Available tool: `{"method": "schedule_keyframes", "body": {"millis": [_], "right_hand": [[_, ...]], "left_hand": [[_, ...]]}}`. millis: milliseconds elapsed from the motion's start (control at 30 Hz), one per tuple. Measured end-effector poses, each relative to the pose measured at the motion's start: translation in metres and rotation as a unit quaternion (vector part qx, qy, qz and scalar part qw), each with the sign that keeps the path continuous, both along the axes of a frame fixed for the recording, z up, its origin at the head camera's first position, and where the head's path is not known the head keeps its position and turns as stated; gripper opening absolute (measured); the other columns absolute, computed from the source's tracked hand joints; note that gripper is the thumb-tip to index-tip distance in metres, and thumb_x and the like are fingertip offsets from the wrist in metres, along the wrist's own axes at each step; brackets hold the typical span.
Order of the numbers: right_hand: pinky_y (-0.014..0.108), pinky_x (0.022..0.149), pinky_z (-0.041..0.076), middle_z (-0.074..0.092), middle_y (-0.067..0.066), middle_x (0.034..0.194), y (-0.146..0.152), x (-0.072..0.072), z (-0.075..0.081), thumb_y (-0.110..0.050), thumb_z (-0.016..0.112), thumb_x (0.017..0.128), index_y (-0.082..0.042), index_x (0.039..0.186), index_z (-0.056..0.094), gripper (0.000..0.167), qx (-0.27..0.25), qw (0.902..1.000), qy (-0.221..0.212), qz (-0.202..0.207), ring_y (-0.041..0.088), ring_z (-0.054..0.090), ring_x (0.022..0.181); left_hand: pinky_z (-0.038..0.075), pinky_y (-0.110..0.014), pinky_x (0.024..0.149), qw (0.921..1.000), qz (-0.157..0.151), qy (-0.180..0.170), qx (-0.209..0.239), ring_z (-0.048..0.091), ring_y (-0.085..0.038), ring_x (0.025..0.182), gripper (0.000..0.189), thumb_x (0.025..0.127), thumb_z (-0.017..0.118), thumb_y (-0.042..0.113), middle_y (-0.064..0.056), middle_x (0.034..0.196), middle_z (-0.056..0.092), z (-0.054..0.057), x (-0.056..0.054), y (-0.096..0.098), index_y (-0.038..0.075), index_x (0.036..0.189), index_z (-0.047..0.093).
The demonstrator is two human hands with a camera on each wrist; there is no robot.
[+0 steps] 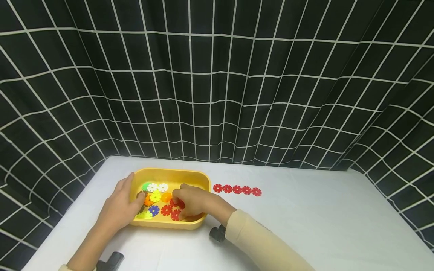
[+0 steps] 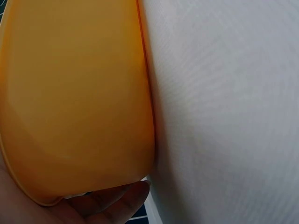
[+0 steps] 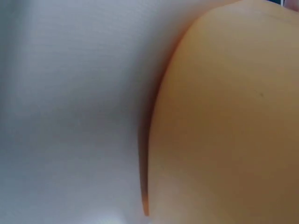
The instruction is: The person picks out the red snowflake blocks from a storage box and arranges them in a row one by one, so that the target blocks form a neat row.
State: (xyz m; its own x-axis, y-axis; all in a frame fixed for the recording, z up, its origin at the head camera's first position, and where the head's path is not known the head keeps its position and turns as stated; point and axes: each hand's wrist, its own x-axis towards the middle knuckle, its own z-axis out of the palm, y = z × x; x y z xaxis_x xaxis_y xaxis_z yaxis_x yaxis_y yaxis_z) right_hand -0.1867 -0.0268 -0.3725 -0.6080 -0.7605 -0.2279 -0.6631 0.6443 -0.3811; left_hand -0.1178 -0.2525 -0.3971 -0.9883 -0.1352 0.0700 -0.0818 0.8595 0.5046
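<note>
A yellow plastic tray (image 1: 166, 224) stands on the white table, holding several flower-shaped plastic discs. My left hand (image 1: 118, 207) grips its left end, thumb over the rim and inside. The left wrist view has the fingers (image 2: 124, 203) wrapped round the end of the tray. Inside the right half my right hand (image 1: 193, 201) reaches down, its bent fingers over red discs (image 1: 166, 210); I cannot tell whether it pinches one. White discs (image 1: 163, 187), orange discs (image 1: 166, 197), yellow discs (image 1: 155, 196) and a blue disc (image 1: 154, 210) lie to its left.
Right of the tray, several red discs (image 1: 237, 189) lie in a straight row on the white tabletop (image 1: 305, 218). A black curtain with a white grid (image 1: 220, 90) surrounds the table behind and at the sides. Dark wrist camera parts (image 1: 217, 233) sit below the right forearm.
</note>
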Motion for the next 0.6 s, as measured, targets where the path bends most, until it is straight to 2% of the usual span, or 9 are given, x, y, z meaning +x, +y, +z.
{"method": "schedule_keyframes", "body": {"millis": [133,367,500,600], "right_hand": [[0.017,0.068,0.043,0.053,-0.003,0.086,-0.0006,-0.0002,-0.0041,-0.019,0.085,0.08,-0.014,0.099,0.066,0.028,-0.02,0.9996,0.012,0.016,0.009,0.048,0.079],[0.014,0.068,0.044,0.057,-0.011,0.074,0.001,0.0026,-0.0081,-0.008,0.079,0.084,-0.016,0.085,0.069,0.013,-0.06,0.994,0.076,0.052,0.007,0.052,0.072],[0.014,0.069,0.047,0.06,-0.012,0.077,0.0025,0.0035,-0.0096,-0.012,0.077,0.088,-0.015,0.091,0.072,0.006,-0.118,0.9903,0.073,0.008,0.007,0.054,0.073],[0.012,0.072,0.049,0.065,-0.008,0.084,0.0041,0.0031,-0.011,-0.009,0.074,0.091,-0.01,0.101,0.073,0.011,-0.185,0.9802,0.062,-0.034,0.007,0.055,0.076]], "left_hand": [[0.037,-0.072,0.097,1.0,0.002,0.001,0.0,0.041,-0.058,0.128,0.083,0.096,0.059,0.03,-0.035,0.15,0.027,-0.0004,0.0,-0.0001,-0.006,0.156,0.015],[0.037,-0.072,0.097,1.0,0.004,0.009,-0.001,0.042,-0.057,0.128,0.082,0.096,0.059,0.029,-0.035,0.15,0.029,-0.0006,-0.0002,0.0012,-0.007,0.156,0.017],[0.036,-0.072,0.098,1.0,0.002,0.003,-0.001,0.04,-0.058,0.129,0.083,0.096,0.058,0.031,-0.035,0.15,0.028,-0.0001,0.0,0.0006,-0.006,0.156,0.015],[0.036,-0.073,0.098,1.0,0.0,0.002,-0.002,0.04,-0.058,0.129,0.083,0.097,0.058,0.032,-0.035,0.15,0.027,0.0001,0.0001,0.0001,-0.006,0.156,0.015]]}}
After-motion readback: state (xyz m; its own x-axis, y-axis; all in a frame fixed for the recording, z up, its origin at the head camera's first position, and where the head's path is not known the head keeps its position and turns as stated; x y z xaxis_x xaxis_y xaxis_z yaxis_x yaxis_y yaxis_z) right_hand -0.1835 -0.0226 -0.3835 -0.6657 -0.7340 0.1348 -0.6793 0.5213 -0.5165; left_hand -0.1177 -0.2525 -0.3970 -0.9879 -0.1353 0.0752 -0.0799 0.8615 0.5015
